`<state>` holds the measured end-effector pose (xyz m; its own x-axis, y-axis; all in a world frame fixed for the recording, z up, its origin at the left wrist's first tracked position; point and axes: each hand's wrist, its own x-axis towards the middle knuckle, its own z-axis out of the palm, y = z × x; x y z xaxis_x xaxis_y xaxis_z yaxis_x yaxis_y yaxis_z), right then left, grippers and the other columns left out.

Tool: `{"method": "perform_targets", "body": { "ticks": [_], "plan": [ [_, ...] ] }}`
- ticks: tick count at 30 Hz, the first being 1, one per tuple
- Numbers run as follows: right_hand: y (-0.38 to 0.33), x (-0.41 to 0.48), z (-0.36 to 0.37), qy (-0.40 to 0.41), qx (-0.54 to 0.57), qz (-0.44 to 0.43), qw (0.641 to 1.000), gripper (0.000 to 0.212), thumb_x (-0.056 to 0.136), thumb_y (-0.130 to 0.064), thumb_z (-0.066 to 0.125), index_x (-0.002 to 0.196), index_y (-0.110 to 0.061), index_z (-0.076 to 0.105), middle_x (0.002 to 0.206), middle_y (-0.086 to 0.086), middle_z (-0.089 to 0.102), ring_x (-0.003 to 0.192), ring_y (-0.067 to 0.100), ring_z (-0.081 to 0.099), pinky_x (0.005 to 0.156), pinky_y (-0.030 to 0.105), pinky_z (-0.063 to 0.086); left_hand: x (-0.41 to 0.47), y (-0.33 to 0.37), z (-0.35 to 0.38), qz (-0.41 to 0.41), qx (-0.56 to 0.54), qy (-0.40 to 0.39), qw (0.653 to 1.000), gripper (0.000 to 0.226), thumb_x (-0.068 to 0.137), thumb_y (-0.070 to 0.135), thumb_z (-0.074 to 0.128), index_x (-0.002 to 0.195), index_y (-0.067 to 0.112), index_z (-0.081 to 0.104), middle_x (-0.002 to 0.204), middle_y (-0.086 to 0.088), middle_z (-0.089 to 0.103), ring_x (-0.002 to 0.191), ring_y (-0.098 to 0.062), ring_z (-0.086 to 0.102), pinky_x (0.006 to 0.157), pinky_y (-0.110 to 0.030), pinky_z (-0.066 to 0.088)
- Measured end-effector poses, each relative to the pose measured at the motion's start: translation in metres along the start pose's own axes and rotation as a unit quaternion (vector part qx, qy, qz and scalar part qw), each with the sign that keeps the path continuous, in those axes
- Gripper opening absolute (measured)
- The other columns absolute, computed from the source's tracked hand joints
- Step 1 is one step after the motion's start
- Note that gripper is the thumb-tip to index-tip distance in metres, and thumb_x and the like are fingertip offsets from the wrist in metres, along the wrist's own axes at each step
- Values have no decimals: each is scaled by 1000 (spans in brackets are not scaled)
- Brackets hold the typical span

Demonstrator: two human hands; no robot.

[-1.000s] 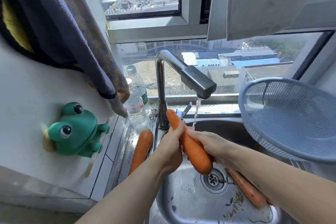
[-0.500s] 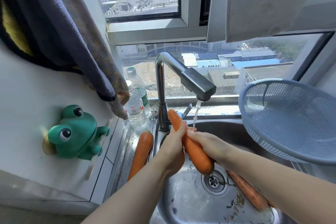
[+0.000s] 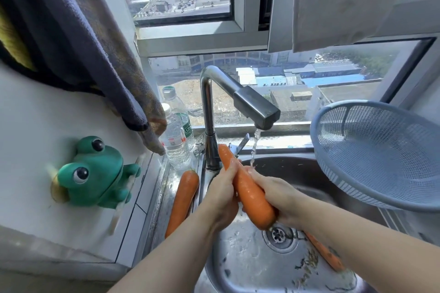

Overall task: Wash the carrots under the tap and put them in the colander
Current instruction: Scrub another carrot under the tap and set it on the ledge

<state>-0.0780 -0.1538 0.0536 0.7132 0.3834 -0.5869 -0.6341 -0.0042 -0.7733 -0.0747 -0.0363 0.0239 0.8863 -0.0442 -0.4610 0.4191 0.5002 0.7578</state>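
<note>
A large wet carrot (image 3: 247, 191) is held tilted over the steel sink (image 3: 242, 264), thin end up toward the tap (image 3: 257, 110). My left hand (image 3: 222, 194) wraps its upper part and my right hand (image 3: 277, 194) grips its lower part. A thin stream of water falls from the spout onto my right fingers beside the carrot. A second carrot (image 3: 182, 201) lies on the counter strip left of the sink. A third carrot (image 3: 327, 254) lies in the basin, partly hidden under my right forearm. The blue colander (image 3: 381, 157) stands tilted at the sink's right, holding nothing.
Two clear plastic bottles (image 3: 175, 140) stand behind the counter carrot by the window. A green frog holder (image 3: 95, 173) sticks to the left wall. Dark towels (image 3: 78, 38) hang above it. Bits of peel lie near the drain (image 3: 279, 235).
My hands have shifted slightly on the carrot, rubbing it under the stream; the carrot stays tilted in nearly the same spot. Nothing else has moved.
</note>
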Motion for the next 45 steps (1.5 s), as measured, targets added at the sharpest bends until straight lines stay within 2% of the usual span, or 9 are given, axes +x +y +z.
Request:
{"method": "perform_targets", "body": {
  "ticks": [3,7,12,19,23,26,32,37,45],
  "plan": [
    [6,-2,-5,-73,62,31,995,33,100,-35,42,120,-14,59,100,10,68,87,19,64,77,34,54,2,3,1,-17,-76,25,997,47,99,44,39,96,3,62,75,-7,71,77,-19,65,71,-33,50],
    [7,-9,-13,-131,-46,-10,990,33,93,-21,60,126,-22,55,92,6,63,80,20,60,64,32,52,4,-2,6,-35,-115,71,990,53,95,53,39,106,5,59,92,-11,65,83,-23,65,67,-36,53],
    [-6,-9,-35,85,-412,-198,886,45,72,-32,83,112,-30,62,99,-10,66,82,1,61,71,9,47,16,-3,-9,10,-128,106,986,44,96,25,54,132,0,45,106,-17,63,82,-23,68,56,-33,56],
    [2,0,-62,138,-200,-201,949,62,51,-34,89,106,-32,58,106,6,64,96,21,65,89,38,56,0,-12,-35,39,161,85,983,15,89,30,64,98,19,63,105,-11,63,87,-18,64,74,-32,55],
    [6,9,-62,88,-108,-193,971,53,61,-23,84,108,-29,61,112,17,59,100,32,63,93,48,53,-13,-8,-48,58,480,-76,872,39,88,55,56,83,19,70,80,-2,67,70,-10,57,70,-29,46],
    [13,18,-49,25,-68,-173,982,39,83,-7,69,113,-30,58,119,19,52,102,33,63,90,46,54,-25,-9,-34,-41,409,-184,893,20,95,36,56,94,17,61,92,-9,66,73,-16,65,66,-24,53],
    [28,27,-16,61,-70,-153,984,18,102,-24,40,119,-26,46,122,11,47,95,19,56,77,30,54,-36,-17,-25,-64,330,-123,934,21,96,28,53,108,12,49,88,-5,55,53,-9,52,51,-23,45],
    [39,24,-16,-7,-62,-110,992,46,91,-18,61,131,-23,37,119,11,50,101,26,63,80,32,56,-46,-6,-29,-125,294,-102,942,28,95,26,52,115,6,54,83,-3,53,49,-8,48,46,-20,43],
    [36,25,-4,41,-77,-131,988,28,101,-31,39,129,-25,40,115,2,50,98,17,59,72,24,54,-49,3,-27,-147,288,-82,943,27,95,29,55,113,8,55,85,-4,55,50,-7,49,47,-20,44]
  ]
}}
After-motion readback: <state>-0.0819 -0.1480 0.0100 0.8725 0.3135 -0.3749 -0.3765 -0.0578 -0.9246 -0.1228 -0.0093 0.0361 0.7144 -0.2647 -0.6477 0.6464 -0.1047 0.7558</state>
